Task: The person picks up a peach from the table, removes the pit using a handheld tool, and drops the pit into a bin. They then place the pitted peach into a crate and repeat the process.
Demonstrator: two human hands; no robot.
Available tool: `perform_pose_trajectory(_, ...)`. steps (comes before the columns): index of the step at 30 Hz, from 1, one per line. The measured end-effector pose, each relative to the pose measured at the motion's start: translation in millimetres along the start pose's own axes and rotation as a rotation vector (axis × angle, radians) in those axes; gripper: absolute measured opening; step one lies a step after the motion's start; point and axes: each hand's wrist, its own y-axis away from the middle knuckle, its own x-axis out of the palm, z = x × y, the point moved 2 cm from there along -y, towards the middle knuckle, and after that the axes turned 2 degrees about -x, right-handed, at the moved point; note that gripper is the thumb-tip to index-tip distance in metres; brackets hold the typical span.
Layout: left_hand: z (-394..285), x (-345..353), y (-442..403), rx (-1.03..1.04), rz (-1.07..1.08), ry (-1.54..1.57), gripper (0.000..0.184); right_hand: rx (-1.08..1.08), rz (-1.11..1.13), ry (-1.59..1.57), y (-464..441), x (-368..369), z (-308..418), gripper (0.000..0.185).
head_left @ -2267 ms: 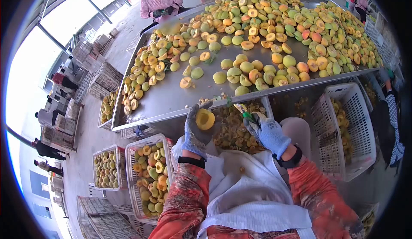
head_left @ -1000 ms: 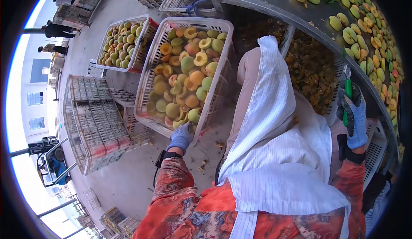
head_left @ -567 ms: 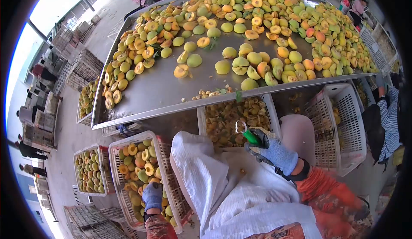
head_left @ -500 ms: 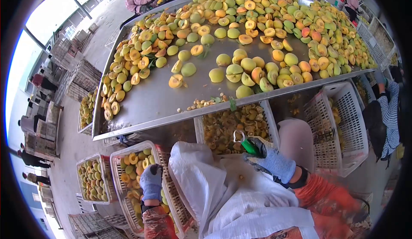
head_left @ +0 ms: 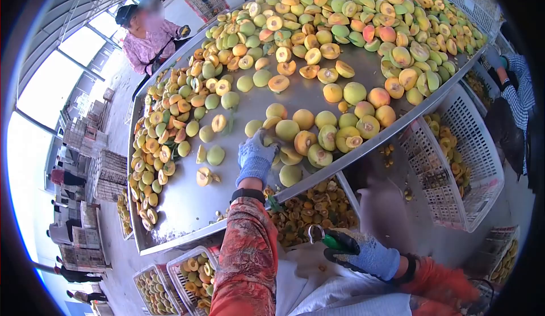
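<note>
Many halved and whole yellow-green fruits (head_left: 287, 130) lie on the metal table (head_left: 190, 205). My left hand (head_left: 256, 156) reaches over its near part, touching the fruits at the left end of the near group; its fingertips are partly hidden among them, and whether they grip one is unclear. In front of my lap, my right hand (head_left: 363, 254) is closed around the green handle of a small tool (head_left: 339, 241) with a curved metal loop at its tip. Below the table edge, a crate of cut fruit pieces (head_left: 312, 208) stands between the two hands.
A white crate (head_left: 471, 145) with fruit pieces stands at the right. Two fruit crates (head_left: 196, 279) are at the lower left. Across the table's left corner is a person in a pink top (head_left: 145, 49). Another person's checkered sleeve (head_left: 516, 100) shows at the right edge.
My left hand has moved from the fruit crate at the lower left up onto the table among the fruits. My right hand still holds the green tool, now lower in view. The view has shifted.
</note>
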Motion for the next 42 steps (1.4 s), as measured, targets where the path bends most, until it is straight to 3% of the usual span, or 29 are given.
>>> perform_pose_trajectory(1,7.9,2.9,5.3,0.001,0.009,-0.014,0.055,0.09,-0.008,-0.077,0.3,-0.9,0.0,0.05)
perform_pose_trajectory(3,28.6,-1.8,22.1,0.025,-0.099,0.693,0.049,0.05,-0.079,-0.028,1.1,1.0,-3.5,0.05)
perform_pose_trajectory(4,39.5,-9.6,38.0,-0.12,-0.003,1.205,0.045,0.013,-0.147,0.033,1.8,2.9,-4.3,0.05)
perform_pose_trajectory(5,51.2,-17.8,53.8,-0.206,-0.011,1.455,0.055,0.005,-0.133,0.023,0.9,3.7,-5.0,0.05)
perform_pose_trajectory(7,52.2,-45.4,106.4,0.183,-0.31,0.431,0.05,-0.048,-0.076,0.035,-2.1,4.1,-2.0,0.052)
perform_pose_trajectory(9,44.0,-57.5,152.2,0.237,-0.346,0.361,0.054,-0.118,-0.077,0.085,-8.0,13.3,12.2,0.048)
perform_pose_trajectory(11,49.2,-40.8,182.3,-0.168,0.313,2.066,0.061,-0.369,-0.181,0.243,-14.3,24.0,30.0,0.043)
perform_pose_trajectory(12,48.1,-34.6,194.0,-0.269,0.237,2.057,0.066,-0.373,-0.167,0.251,-16.8,28.9,38.6,0.043)
perform_pose_trajectory(16,58.0,-22.6,237.3,-0.2,0.23,1.895,0.063,-0.463,-0.138,0.529,-14.3,53.3,63.2,0.041)
perform_pose_trajectory(19,73.2,-12.0,259.9,0.022,-0.129,1.072,0.045,-0.509,-0.141,0.643,-3.5,66.8,72.0,0.039)
perform_pose_trajectory(21,56.9,-40.0,276.2,0.06,-0.122,1.204,0.035,-0.579,-0.153,0.621,3.9,72.6,73.3,0.039)
perform_pose_trajectory(23,46.7,-58.6,293.1,-0.052,-0.086,1.41,0.035,-0.532,-0.089,0.614,13.0,77.4,79.8,0.04)
perform_pose_trajectory(24,46.6,-71.0,303.5,-0.246,0.068,1.525,0.026,-0.476,-0.033,0.603,16.8,79.0,82.9,0.041)
perform_pose_trajectory(28,39.7,-78.9,327.8,-0.291,-0.073,1.614,0.027,-0.497,0.043,0.57,34.6,88.1,87.9,0.034)
perform_pose_trajectory(29,40.5,-70.3,329.6,-0.206,-0.237,1.617,0.026,-0.434,0.064,0.462,38.4,92.6,79.4,0.031)
perform_pose_trajectory(30,35.9,-79.0,333.6,-0.288,-0.24,1.556,0.026,-0.391,0.1,0.353,36.8,100.0,74.1,0.029)
perform_pose_trajectory(31,42.6,-64.8,334.4,-0.141,-0.382,1.408,0.026,-0.158,0.206,0.202,39.2,102.2,77.6,0.026)
perform_pose_trajectory(32,47.8,-53.8,332.9,-0.086,-0.405,1.461,0.027,-0.035,0.221,0.16,40.7,106.1,74.1,0.025)
perform_pose_trajectory(33,50.2,-45.0,332.3,-0.156,-0.369,1.504,0.029,0.036,0.29,-0.089,37.3,113.4,54.4,0.028)
perform_pose_trajectory(34,54.8,-34.6,330.3,-0.236,-0.326,1.498,0.03,0.162,0.304,-0.121,35.8,116.0,55.0,0.023)
perform_pose_trajectory(35,59.5,-22.3,324.5,-0.258,-0.314,1.559,0.03,0.122,0.361,-0.115,30.8,122.9,51.0,0.023)
perform_pose_trajectory(37,73.8,1.1,309.9,-0.325,-0.372,1.523,0.028,-0.295,0.092,0.27,21.3,125.1,51.8,0.032)
perform_pose_trajectory(38,76.7,8.5,304.4,-0.33,-0.354,1.688,0.027,-0.309,0.11,0.268,19.0,129.0,54.8,0.032)
perform_pose_trajectory(39,79.2,18.4,302.4,-0.331,-0.327,1.858,0.026,-0.549,-0.047,0.508,20.3,128.9,62.0,0.036)
perform_pose_trajectory(40,74.8,8.5,306.3,-0.358,-0.397,1.796,0.024,-0.785,-0.215,0.743,23.8,130.2,66.9,0.041)
perform_pose_trajectory(42,67.8,16.5,302.8,-0.363,-0.427,1.822,0.024,-0.707,-0.172,0.885,20.3,140.3,20.3,0.042)
